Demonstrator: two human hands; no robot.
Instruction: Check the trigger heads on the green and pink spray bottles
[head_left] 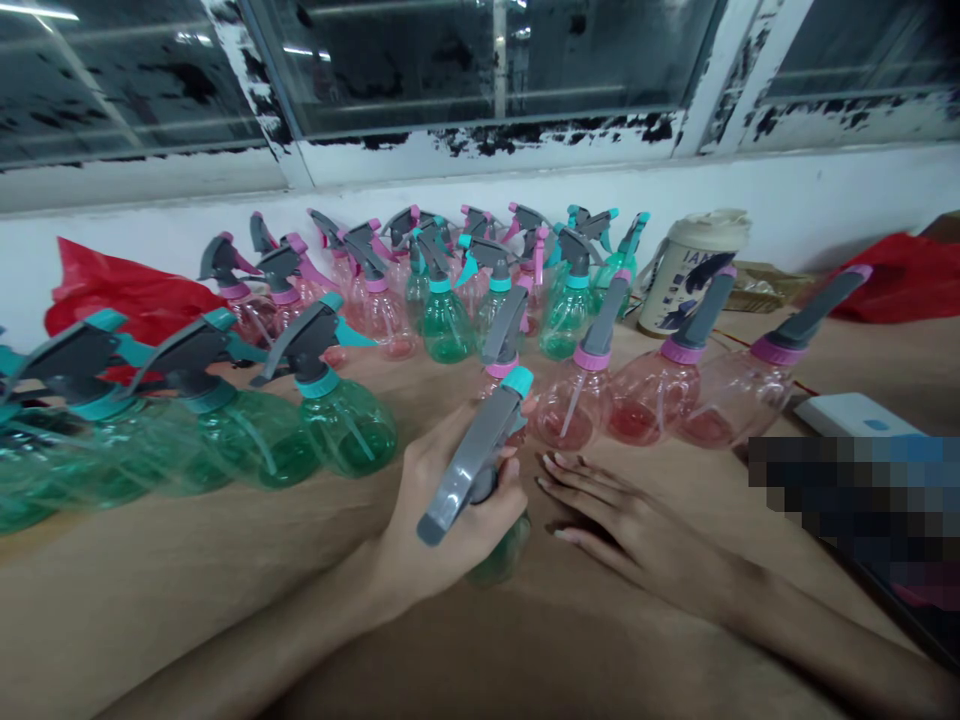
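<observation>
My left hand [442, 500] is wrapped round the neck of a green spray bottle [504, 555], whose grey trigger head with a teal nozzle tip points away from me. Most of that bottle's body is hidden by the hand. Beside it, my right hand [626, 520] lies on the table with its fingers stretched out and holds nothing. Just beyond the right fingertips stands a pink spray bottle [574, 405] with a grey and pink head. To the left of my left hand, a green spray bottle [351, 430] ends a row of similar ones.
Several more pink and green spray bottles stand at the back by the wall, among them one green bottle [447, 325]. A tumbler [686, 275], red plastic bags [127, 290] and a white box [862, 415] are also on the table [262, 580]. Part of the right side is pixelated.
</observation>
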